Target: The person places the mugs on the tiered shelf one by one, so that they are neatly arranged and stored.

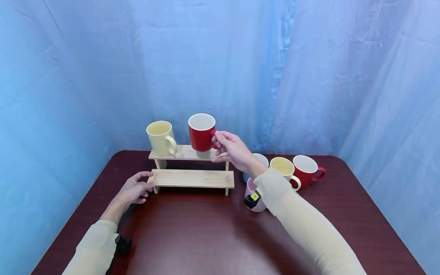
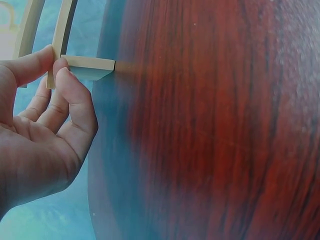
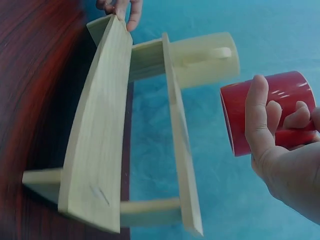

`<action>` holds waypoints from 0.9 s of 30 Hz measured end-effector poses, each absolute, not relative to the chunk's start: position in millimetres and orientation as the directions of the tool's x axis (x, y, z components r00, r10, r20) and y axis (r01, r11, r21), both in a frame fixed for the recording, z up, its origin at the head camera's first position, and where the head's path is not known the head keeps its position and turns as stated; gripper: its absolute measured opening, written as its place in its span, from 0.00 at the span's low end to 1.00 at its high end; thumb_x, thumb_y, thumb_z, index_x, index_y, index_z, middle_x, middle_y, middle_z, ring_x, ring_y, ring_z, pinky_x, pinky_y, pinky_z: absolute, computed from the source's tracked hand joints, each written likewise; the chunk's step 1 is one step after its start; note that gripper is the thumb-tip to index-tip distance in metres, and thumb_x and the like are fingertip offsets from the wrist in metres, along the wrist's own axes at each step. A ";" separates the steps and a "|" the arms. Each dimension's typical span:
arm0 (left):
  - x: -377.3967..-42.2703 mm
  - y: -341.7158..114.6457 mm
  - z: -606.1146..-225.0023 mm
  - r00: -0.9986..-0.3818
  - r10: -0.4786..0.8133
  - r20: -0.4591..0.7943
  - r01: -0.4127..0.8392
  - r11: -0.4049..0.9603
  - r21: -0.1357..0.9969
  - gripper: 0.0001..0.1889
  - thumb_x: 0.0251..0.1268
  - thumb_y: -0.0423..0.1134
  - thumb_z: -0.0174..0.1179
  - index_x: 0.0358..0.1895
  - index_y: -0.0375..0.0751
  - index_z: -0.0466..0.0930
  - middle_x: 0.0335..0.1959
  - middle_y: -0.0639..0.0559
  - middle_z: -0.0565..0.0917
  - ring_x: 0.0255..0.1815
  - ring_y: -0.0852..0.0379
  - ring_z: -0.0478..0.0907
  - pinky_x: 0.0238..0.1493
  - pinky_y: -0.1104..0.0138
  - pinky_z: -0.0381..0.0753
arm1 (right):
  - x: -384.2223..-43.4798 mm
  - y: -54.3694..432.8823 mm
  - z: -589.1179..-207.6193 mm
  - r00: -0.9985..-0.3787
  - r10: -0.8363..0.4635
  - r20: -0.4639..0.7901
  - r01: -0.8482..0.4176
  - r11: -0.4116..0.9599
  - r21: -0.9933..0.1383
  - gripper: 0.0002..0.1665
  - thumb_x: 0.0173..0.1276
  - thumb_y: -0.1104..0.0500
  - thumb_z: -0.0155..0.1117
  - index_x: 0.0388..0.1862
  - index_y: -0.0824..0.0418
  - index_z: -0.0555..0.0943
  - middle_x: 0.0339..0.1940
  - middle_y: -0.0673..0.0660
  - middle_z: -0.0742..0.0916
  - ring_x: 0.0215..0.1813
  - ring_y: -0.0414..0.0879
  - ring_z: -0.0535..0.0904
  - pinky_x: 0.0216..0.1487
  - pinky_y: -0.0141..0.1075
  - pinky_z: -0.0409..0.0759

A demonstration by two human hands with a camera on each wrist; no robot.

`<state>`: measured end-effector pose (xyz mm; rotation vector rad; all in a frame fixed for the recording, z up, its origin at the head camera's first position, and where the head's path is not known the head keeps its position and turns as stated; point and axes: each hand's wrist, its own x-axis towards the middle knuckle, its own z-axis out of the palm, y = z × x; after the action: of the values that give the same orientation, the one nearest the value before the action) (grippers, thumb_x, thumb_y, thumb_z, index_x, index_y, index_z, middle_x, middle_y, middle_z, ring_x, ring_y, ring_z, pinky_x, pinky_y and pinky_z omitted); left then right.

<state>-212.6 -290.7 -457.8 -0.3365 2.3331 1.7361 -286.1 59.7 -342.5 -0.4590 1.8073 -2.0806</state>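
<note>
My right hand (image 1: 237,151) grips the handle of a red mug (image 1: 201,138) with a white inside. The mug is upright; in the right wrist view, a gap parts its base from the upper shelf (image 3: 181,145). A pale yellow mug (image 1: 160,141) stands on the left end of that shelf, its handle turned to the right. My left hand (image 1: 132,190) pinches the left end of the lower board (image 1: 192,178) of the two-step wooden rack between thumb and fingers, which the left wrist view shows up close (image 2: 55,115).
Right of the rack, several mugs cluster on the dark red table (image 1: 192,233): a red mug (image 1: 304,173), a yellow mug (image 1: 282,167), a pink mug (image 1: 258,206) and a bluish one (image 1: 262,158), partly behind my right arm. Blue curtains (image 1: 206,57) hang behind.
</note>
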 end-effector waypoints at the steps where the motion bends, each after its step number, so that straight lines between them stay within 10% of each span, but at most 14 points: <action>1: -212.8 -290.8 -457.5 -0.952 -0.051 -0.303 -0.305 0.276 0.912 0.31 0.72 0.46 0.64 0.72 0.45 0.62 0.37 0.46 0.81 0.26 0.56 0.72 0.25 0.65 0.79 | -287.1 55.4 -343.4 -0.888 -0.459 0.009 0.056 -0.127 -0.990 0.20 0.82 0.49 0.52 0.48 0.67 0.73 0.34 0.58 0.72 0.32 0.49 0.73 0.41 0.48 0.87; 27: -209.2 -300.2 -452.8 -0.952 -0.072 -0.298 -0.306 0.279 0.910 0.32 0.71 0.46 0.65 0.72 0.45 0.62 0.37 0.45 0.82 0.26 0.56 0.72 0.25 0.65 0.79 | -314.8 9.2 -365.2 -0.833 -0.544 -0.100 0.163 -0.068 -0.984 0.19 0.82 0.48 0.51 0.46 0.65 0.73 0.30 0.55 0.71 0.30 0.47 0.71 0.46 0.52 0.86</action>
<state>-209.2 -300.2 -452.8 -0.3515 2.3469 1.7399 -314.8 9.2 -365.2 -0.4086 1.7347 -1.9501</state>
